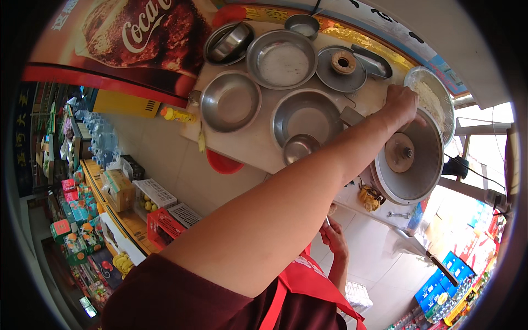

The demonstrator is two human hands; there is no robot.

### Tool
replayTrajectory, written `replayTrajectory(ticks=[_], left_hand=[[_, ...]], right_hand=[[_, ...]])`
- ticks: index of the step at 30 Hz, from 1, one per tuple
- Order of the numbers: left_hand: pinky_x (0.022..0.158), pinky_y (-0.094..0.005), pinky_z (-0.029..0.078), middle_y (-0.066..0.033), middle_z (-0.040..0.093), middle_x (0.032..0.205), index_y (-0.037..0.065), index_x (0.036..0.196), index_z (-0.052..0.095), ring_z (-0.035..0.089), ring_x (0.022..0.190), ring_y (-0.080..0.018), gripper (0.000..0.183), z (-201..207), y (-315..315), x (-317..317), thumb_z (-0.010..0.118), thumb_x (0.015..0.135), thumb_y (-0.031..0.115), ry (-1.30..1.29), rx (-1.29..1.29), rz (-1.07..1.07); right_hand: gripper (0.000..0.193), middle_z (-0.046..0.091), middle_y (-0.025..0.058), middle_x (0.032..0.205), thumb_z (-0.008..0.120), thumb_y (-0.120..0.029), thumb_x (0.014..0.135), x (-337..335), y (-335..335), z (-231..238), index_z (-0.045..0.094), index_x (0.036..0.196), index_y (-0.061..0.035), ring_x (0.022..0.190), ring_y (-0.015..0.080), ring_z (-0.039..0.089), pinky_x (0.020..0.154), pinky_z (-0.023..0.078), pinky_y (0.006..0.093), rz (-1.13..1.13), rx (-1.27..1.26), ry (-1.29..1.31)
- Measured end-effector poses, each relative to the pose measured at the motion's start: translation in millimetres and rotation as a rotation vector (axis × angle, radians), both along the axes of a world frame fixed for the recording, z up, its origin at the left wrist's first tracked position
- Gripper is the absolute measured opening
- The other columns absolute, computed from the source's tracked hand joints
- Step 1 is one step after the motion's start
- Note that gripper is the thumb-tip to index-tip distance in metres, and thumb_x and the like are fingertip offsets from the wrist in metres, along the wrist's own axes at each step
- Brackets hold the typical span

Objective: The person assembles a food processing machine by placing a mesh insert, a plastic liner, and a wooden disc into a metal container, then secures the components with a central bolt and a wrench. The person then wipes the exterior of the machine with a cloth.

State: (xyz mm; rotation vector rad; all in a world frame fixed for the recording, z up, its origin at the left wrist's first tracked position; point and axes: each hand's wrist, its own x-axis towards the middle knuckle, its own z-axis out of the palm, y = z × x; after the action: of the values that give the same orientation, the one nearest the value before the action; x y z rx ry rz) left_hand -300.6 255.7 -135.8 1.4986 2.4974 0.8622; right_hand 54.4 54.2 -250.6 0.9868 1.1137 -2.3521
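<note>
At the counter's (250, 146) right edge, a large round metal lid (412, 159) with a centre knob covered a pot. Beside it sat a mesh strainer (434, 96) of pale food, within easy reach. Steel bowls crowded the rest, leaving little open room. The right hand (400, 104), grip closed, rested at the strainer's rim; the left hand (334, 236) hung below the counter, pinching a thin utensil.
</note>
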Motion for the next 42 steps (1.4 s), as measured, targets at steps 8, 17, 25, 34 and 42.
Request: replayTrajectory(ticks=[8,17,25,34,42], left_hand=[[0.065,-0.0448,0.056,-0.0184,0.071,0.079,0.002,0.079,0.071,0.071,0.077,-0.0341,0.09,2,7,-9,0.058,0.064,0.09,0.068,-0.194,-0.103],[0.08,-0.0468,0.053,-0.0216,0.073,0.094,0.007,0.099,0.074,0.07,0.094,-0.0382,0.086,15,16,-18,0.062,0.068,0.087,0.045,-0.323,-0.21],[0.08,-0.0444,0.052,-0.0203,0.072,0.091,0.004,0.098,0.074,0.07,0.09,-0.0377,0.085,17,24,-17,0.061,0.072,0.084,0.039,-0.366,-0.233],[0.073,-0.039,0.051,-0.0132,0.071,0.08,0.008,0.102,0.075,0.07,0.077,-0.029,0.075,30,30,-8,0.067,0.075,0.077,-0.032,-0.389,-0.3],[0.073,-0.0426,0.052,-0.016,0.071,0.08,0.007,0.098,0.074,0.07,0.082,-0.0342,0.076,32,34,-3,0.065,0.074,0.078,0.026,-0.365,-0.302]], right_hand=[[0.027,0.05,-0.0013,0.068,0.056,-0.02,0.097,-219,-82,-85,0.057,0.119,-0.0047,0.051,0.0096,0.043,0.044,0.034,0.0263,0.086,0.142,0.446],[0.032,0.064,0.0161,0.062,0.055,-0.029,0.091,-385,-158,-115,0.065,0.084,0.0016,0.052,0.0324,0.065,0.049,0.051,0.0443,0.086,0.572,0.345],[0.045,0.07,0.0238,0.103,0.053,-0.041,0.096,-346,-141,-144,0.066,0.1,0.0022,0.099,0.0401,0.067,0.087,0.052,0.0482,0.113,0.573,0.359],[0.018,0.061,0.0162,0.101,0.063,-0.021,0.091,-71,69,-170,0.062,0.103,-0.0073,0.099,0.036,0.058,0.083,0.048,0.0434,-0.741,1.328,-0.398],[0.014,0.063,0.0199,0.1,0.058,-0.014,0.089,31,189,-130,0.053,0.101,-0.0072,0.099,0.04,0.062,0.081,0.049,0.0489,-0.082,1.431,-0.707]])
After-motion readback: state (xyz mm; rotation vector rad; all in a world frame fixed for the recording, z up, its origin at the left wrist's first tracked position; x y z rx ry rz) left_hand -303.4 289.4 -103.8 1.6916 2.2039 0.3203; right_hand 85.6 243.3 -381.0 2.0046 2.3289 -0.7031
